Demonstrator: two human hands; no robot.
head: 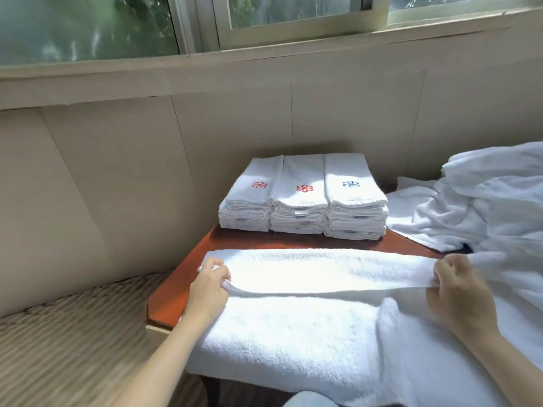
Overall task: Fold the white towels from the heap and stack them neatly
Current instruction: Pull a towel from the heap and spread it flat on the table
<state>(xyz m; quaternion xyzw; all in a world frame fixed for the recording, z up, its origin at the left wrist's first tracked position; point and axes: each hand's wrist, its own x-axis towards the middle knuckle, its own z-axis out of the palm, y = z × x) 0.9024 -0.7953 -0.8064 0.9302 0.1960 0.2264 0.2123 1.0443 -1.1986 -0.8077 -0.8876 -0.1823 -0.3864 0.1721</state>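
A thick white terry towel (293, 327) lies spread just in front of the three stacks of folded towels (302, 198), its pile soft and nubbly, its near edge hanging off the surface (235, 242); its far portion is doubled over into a long, smooth band, pulled straight from end to end. The left hand (210, 284) holds the band's end in front of the leftmost stack; its fingers (220, 271) are curled and clamped on the rolled edge of the cloth. The right hand (458, 292) holds the other end, in front of and to the right of the stacks; its fingers (446, 268) are bent together and pinch the cloth in the same way.

The stacks stand side by side, touching, each a flat oblong block of layered terry with ribbed hems showing on the near face; each top towel carries a small embroidered pinwheel, red on the left and middle ones, blue on the right one. A strip of the surface, smooth and reddish-brown, shows between the stacks and the spread towel. Just to the right of the stacks lies the heap (470, 207), a rumpled mass of white cloth in soft folds and creases. Left of and nearer than the stacks is a woven seat (73, 327) with a ribbed, beige weave, blurred; behind the stacks rises a flat beige panelled wall (235, 127), and above it a pale-framed window (293, 24).
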